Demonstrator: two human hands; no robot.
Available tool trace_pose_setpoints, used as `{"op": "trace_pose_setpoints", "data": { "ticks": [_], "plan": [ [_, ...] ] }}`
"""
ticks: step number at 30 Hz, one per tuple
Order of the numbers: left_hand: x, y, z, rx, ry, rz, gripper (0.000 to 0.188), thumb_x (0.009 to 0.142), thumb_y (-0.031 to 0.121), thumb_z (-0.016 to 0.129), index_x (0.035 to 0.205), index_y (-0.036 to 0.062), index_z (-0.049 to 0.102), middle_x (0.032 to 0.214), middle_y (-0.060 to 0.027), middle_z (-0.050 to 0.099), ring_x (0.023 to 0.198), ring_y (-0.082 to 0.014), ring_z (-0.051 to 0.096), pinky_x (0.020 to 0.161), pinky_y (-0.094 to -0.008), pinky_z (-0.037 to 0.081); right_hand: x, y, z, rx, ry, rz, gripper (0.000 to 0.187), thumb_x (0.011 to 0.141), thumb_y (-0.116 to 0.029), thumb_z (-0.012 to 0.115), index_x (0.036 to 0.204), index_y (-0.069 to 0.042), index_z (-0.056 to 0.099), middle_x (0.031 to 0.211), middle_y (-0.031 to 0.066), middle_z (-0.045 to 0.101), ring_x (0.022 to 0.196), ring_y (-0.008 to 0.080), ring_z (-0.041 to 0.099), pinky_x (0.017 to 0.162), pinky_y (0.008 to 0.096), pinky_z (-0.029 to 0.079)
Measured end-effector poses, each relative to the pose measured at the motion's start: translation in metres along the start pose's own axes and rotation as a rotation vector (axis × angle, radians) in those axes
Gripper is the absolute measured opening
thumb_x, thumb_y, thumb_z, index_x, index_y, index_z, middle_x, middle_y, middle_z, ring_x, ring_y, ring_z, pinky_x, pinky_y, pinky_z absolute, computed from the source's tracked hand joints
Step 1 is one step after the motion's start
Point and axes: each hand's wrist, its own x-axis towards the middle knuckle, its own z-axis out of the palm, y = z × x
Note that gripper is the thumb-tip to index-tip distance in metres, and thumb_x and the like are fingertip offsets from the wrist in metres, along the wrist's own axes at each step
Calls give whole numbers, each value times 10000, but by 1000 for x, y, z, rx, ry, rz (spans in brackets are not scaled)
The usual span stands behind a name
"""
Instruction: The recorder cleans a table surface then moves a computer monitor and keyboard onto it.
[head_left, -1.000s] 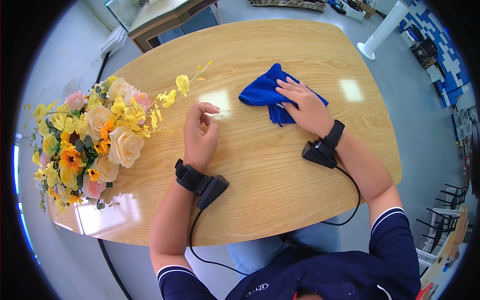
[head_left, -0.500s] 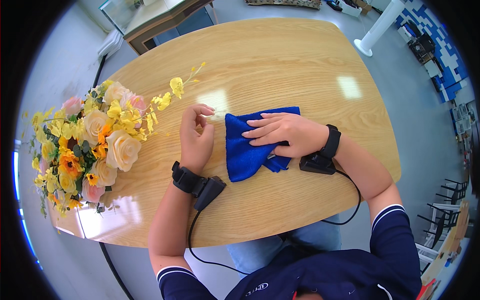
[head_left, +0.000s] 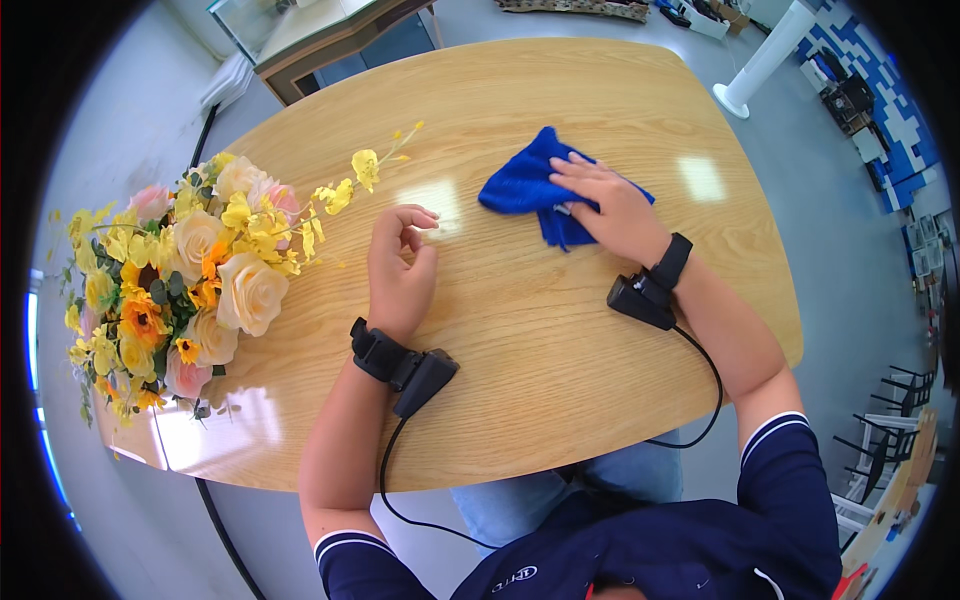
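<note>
**Your right hand (head_left: 622,218) lies flat on a blue cloth (head_left: 522,180); your left hand (head_left: 400,285) is empty**

In the head view, the cloth lies bunched on the counter (head_left: 560,400), right of centre and toward the far side. Your right fingers (head_left: 582,180) are outstretched and slightly spread across it, covering rather than closing around it; the flat palm probably spreads pressure and keeps the cloth under control. Your left fingers (head_left: 412,214) curl loosely, thumb apart, holding nothing; that arm seems placed simply for balance, well apart from the cloth. The flower arrangement (head_left: 250,292) stands at the counter's left end, perhaps for display, and clear of your right hand.

As for writing, your navy shirt (head_left: 650,550) carries a small pale chest print. A pale patch (head_left: 563,209) by your right thumb might be a label, but it is too small to tell.
</note>
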Motion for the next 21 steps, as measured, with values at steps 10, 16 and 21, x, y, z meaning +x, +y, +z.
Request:
{"op": "trace_pose_setpoints", "data": {
  "ticks": [10, 16, 21],
  "plan": [
    [3, -2, 3, -8, 58, 30, 261, 655, -108, 440, 849, 63, 472, 905, -29, 506, 662, -80, 353, 624, -201, 350, -1, 0, -3, -29, -3, -3, 335, 766, -96, 553, 1096, -36, 553, 1237, 97, 476, 1192, 255, 396, 1014, 378, 282],
    [3, -2, 1, -6, 43, 20, 262, 647, -113, 440, 841, 60, 471, 891, -21, 504, 659, -77, 354, 618, -195, 347, -3, -27, -7, 246, -307, -329, 372, 687, -36, 557, 1057, -39, 583, 1207, 100, 508, 1195, 259, 396, 1014, 397, 276],
    [2, -5, 3, -15, 44, 26, 262, 641, -116, 440, 831, 60, 476, 883, -21, 505, 657, -76, 359, 608, -194, 345, -11, -60, -10, 461, -574, -564, 402, 627, 14, 523, 1020, -24, 599, 1187, 101, 522, 1189, 273, 399, 1012, 413, 287]
  ]
}}
